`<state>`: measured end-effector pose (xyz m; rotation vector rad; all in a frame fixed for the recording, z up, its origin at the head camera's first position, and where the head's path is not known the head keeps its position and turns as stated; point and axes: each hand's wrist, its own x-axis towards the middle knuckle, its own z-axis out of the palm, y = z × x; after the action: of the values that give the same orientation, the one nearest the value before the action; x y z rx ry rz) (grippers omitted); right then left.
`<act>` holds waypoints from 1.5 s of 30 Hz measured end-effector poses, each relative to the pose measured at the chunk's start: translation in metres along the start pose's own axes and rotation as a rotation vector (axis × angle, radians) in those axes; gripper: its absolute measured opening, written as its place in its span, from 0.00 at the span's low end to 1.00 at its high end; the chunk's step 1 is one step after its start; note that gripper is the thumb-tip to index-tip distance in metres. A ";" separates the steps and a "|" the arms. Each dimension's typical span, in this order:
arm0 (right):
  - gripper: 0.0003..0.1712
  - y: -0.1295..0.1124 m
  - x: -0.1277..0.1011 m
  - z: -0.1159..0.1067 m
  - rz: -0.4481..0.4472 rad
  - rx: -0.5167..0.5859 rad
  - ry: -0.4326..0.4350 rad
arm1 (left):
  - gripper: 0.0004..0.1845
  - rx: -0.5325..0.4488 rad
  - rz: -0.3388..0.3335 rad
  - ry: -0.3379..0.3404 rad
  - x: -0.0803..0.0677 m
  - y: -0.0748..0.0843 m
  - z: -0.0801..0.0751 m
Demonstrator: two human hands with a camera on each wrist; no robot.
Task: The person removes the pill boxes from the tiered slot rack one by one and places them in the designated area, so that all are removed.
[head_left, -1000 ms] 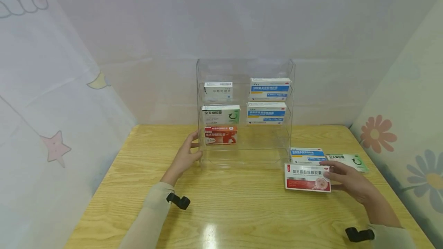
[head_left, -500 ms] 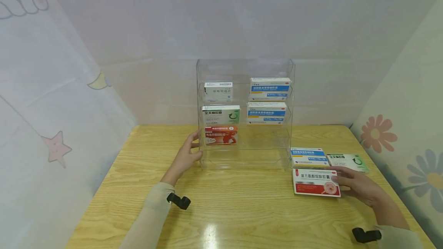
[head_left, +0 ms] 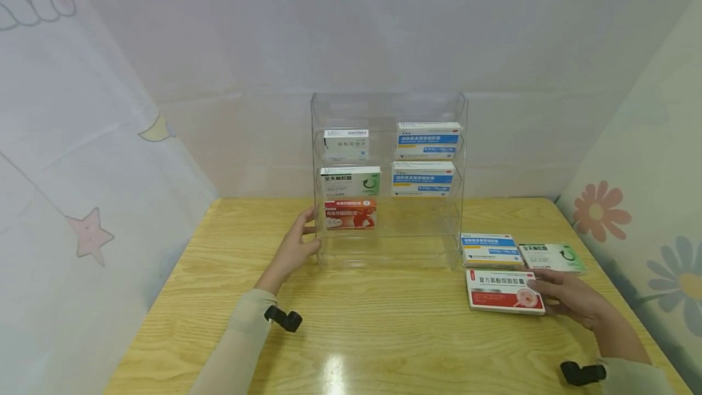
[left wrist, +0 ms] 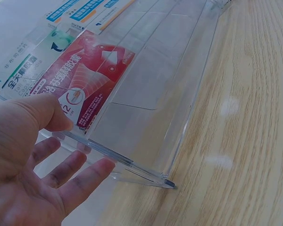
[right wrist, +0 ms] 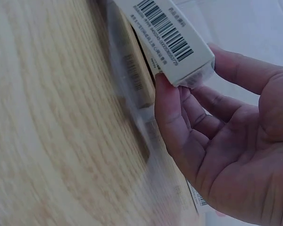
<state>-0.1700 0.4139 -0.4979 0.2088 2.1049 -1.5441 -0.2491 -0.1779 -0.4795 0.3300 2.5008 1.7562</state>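
Observation:
A clear acrylic rack (head_left: 386, 108) stands at the back of the wooden table (head_left: 384, 334). My left hand (head_left: 293, 249) rests on the rack's lower left corner. In the left wrist view the left hand (left wrist: 33, 155) has straight fingers along the side wall of the rack (left wrist: 151, 94) and its thumb on the front edge, beside an orange-red box (left wrist: 85, 80). My right hand (head_left: 567, 297) grips the right end of a red-and-white medicine box (head_left: 501, 297) low over the table's right side. In the right wrist view the right hand (right wrist: 226, 141) curls its fingers under the box (right wrist: 165, 33).
The rack's shelves hold an orange-red box (head_left: 350, 214), a green-and-white box (head_left: 351, 181), a small white box (head_left: 345, 142) and two blue-and-white boxes (head_left: 428, 139). Behind the held box, a blue-and-white box (head_left: 490, 250) and a green-and-white box (head_left: 551, 257) lie on the table. Patterned curtains close in both sides.
My right hand has drawn the red-and-white box to the right and slightly toward me. The left hand and the rack have stayed put.

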 end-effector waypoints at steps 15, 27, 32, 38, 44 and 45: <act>0.45 -0.001 -0.002 0.001 0.010 -0.078 0.053 | 0.43 0.019 -0.001 0.013 0.001 -0.002 0.001; 0.40 -0.003 -0.008 0.000 -0.034 -0.122 0.090 | 0.43 0.027 -0.019 -0.025 -0.006 0.016 -0.002; 0.40 -0.011 -0.011 0.006 -0.123 -0.209 0.137 | 0.43 0.033 -0.004 -0.038 -0.014 0.034 -0.003; 0.37 -0.032 -0.016 0.024 -0.262 -0.282 0.149 | 0.43 0.023 -0.002 -0.035 -0.012 0.029 -0.003; 0.35 -0.057 -0.019 0.049 -0.327 -0.341 0.162 | 0.43 0.035 0.019 -0.005 0.000 -0.004 -0.001; 0.34 -0.061 -0.019 0.053 -0.340 -0.341 0.159 | 0.43 0.038 0.019 -0.003 -0.001 -0.004 -0.001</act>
<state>-0.1623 0.3478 -0.4488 -0.1621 2.5952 -1.3480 -0.2491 -0.1798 -0.4826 0.3591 2.5406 1.7153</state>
